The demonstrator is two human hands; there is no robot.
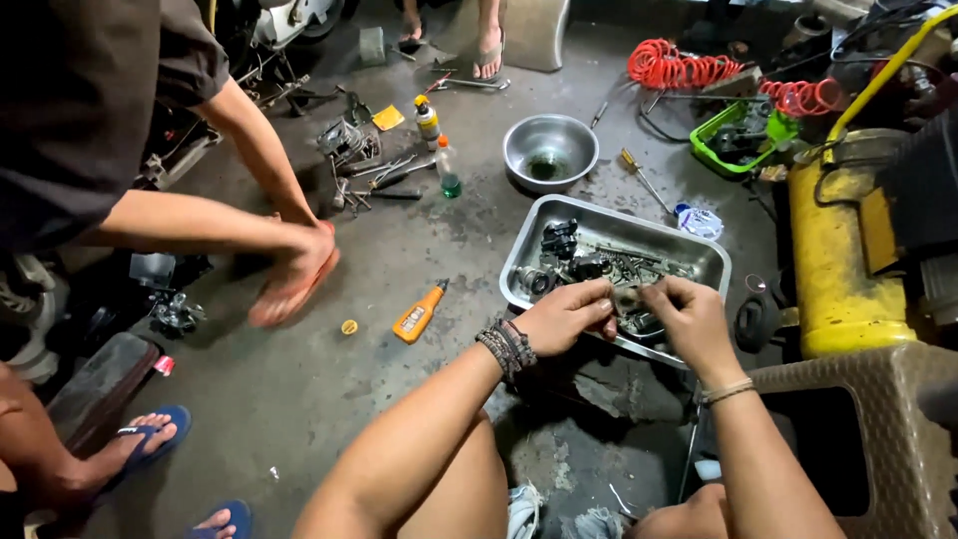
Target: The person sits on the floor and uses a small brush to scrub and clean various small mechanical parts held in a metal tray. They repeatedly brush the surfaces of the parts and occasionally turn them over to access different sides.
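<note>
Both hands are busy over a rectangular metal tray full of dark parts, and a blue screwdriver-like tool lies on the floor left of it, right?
Not quite: the head view shows the tool is orange. Left hand and right hand do work over the tray.

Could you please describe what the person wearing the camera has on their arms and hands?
Both forearms are bare, with no sleeves or gloves. The left hand has a stack of dark beaded and braided bracelets at the wrist. The right hand has a thin pale band at its wrist.
</note>
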